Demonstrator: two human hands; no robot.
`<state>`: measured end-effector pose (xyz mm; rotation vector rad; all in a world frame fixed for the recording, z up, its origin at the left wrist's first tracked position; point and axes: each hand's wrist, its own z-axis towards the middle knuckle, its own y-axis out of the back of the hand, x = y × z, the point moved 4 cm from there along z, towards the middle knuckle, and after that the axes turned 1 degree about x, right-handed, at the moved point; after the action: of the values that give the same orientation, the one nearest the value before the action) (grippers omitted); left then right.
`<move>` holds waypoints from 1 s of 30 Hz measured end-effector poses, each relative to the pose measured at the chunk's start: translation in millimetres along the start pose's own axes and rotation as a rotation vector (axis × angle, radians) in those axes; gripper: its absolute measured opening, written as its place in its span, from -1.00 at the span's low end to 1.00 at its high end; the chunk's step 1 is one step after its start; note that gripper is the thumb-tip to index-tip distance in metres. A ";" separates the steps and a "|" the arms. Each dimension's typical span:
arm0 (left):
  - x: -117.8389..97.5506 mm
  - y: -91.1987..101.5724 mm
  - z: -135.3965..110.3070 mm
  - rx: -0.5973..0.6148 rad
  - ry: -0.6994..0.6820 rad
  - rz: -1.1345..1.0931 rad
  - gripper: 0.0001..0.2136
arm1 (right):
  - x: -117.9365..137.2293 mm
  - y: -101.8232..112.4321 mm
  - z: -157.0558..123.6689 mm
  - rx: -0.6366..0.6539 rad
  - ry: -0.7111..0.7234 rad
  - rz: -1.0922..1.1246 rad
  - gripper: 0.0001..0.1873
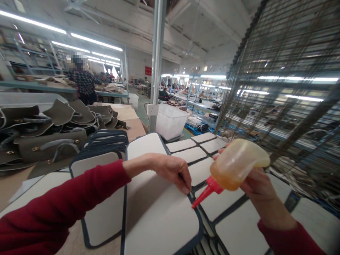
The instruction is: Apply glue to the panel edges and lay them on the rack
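Observation:
My right hand is wrapped round a soft, see-through squeeze bottle with amber liquid in it. The bottle is tipped nozzle-down, and the tip of its red nozzle meets the dark edge of a white panel with rounded corners. At that same edge, just above the tip, my left hand is closed with thumb and fingers pinching the panel's border. Whether any liquid is coming out cannot be made out.
More dark-edged white panels lie in rows to the right. A stack of panels and a heap of olive bag pieces sit on the left. Beyond are a white bin, a post, a wire rack and a person.

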<state>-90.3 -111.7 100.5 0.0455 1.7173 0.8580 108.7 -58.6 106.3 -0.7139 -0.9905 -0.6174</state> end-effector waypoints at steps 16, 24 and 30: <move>5.8 1.1 -9.4 -0.101 -0.007 -0.075 -0.72 | 5.6 2.4 -7.5 -0.239 0.058 -0.037 -0.37; 5.2 12.4 -5.2 -0.166 0.011 -0.005 -0.73 | 10.0 26.1 -24.3 -0.343 0.174 -0.048 -0.42; 2.0 19.9 12.6 -0.166 0.006 0.045 -0.67 | 26.6 37.9 -47.6 -0.478 0.275 -0.086 -0.43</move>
<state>-88.0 -89.8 109.0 -0.0304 1.6499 1.0327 172.9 -75.6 103.3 -0.9773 -0.6230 -1.0172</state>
